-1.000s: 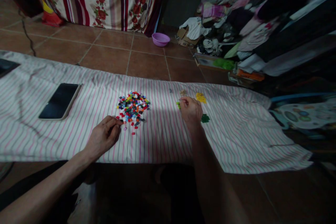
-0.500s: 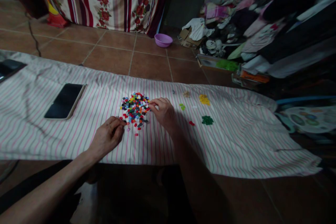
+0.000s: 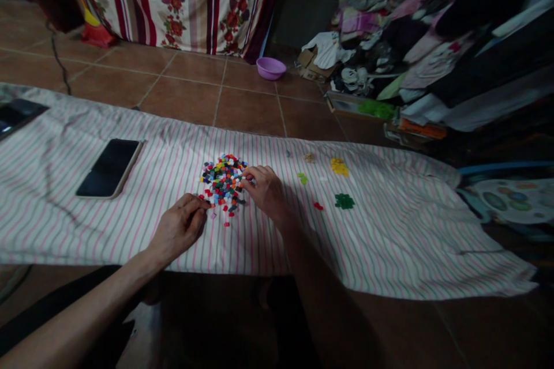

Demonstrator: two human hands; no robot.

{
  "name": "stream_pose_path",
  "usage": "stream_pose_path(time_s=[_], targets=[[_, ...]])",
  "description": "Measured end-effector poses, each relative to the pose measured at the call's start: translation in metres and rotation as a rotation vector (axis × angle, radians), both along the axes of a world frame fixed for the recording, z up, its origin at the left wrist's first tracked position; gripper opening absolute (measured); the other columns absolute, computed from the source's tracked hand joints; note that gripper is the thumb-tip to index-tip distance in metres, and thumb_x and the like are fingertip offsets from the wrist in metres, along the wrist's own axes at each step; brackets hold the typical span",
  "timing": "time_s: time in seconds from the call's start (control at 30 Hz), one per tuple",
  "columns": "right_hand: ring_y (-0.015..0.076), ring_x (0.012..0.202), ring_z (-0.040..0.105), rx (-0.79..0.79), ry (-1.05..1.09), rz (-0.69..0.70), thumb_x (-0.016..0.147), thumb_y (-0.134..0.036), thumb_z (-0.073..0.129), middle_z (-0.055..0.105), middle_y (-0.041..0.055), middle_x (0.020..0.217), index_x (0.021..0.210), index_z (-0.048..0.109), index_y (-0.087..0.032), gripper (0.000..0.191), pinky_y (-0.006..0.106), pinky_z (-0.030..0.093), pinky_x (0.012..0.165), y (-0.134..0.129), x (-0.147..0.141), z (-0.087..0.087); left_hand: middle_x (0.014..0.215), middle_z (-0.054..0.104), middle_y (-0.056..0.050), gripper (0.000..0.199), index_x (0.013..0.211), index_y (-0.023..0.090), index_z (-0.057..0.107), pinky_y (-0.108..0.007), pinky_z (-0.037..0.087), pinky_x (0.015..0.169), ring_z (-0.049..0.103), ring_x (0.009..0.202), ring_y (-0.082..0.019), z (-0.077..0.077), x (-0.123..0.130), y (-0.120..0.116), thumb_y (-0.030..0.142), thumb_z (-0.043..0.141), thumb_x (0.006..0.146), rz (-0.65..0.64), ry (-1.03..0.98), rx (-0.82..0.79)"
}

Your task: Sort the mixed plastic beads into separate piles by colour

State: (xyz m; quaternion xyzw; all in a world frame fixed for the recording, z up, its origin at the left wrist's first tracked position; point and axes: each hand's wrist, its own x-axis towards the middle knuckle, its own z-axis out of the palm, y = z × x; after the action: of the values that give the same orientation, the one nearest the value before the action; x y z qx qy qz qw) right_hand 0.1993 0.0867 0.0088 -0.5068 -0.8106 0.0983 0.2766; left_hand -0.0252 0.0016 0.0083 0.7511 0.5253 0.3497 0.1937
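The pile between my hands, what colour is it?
The pile is multicoloured, including red, white and blue; best in head view.

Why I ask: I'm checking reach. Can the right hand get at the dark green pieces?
Probably yes: nothing tall stands between the right hand and the dark green pieces; red pieces lie nearby.

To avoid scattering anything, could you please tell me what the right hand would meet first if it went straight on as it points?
Most likely the multicoloured pile of small pieces: the right hand points leftward at its right edge, though contact is unclear.
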Motion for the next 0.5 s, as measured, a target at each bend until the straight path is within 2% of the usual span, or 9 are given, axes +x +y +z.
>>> stream_pose_path(time_s=[0.3,0.5], targets=[[0.0218,0.087,0.063,-0.011,0.122,-0.068,0.081,-0.011,0.054,0.072,0.0060,0.092,0.089,0.067,-0.020,0.018,0.034,0.047,0.082,0.0010,0.0010,-0.0005,0.086,0.062,-0.004,0.022,0.091,0.019,0.064,-0.027,0.054,0.072,0.065,0.078,-0.013,0.0032,0.0009,-0.0006,0.025,0.043,0.092,-0.009,0.005,0.003],[0.0194,0.082,0.064,-0.082,0.220,-0.101,0.084,-0.019,0.051,0.071,0.0048,0.088,0.090,0.068,-0.021,0.019,0.031,0.049,0.079,0.0014,0.0049,0.0039,0.089,0.063,-0.004,0.022,0.092,0.019,0.065,-0.027,0.055,0.074,0.065,0.081,-0.014,-0.0028,-0.0008,-0.0008,0.025,0.044,0.092,-0.004,0.009,0.010]])
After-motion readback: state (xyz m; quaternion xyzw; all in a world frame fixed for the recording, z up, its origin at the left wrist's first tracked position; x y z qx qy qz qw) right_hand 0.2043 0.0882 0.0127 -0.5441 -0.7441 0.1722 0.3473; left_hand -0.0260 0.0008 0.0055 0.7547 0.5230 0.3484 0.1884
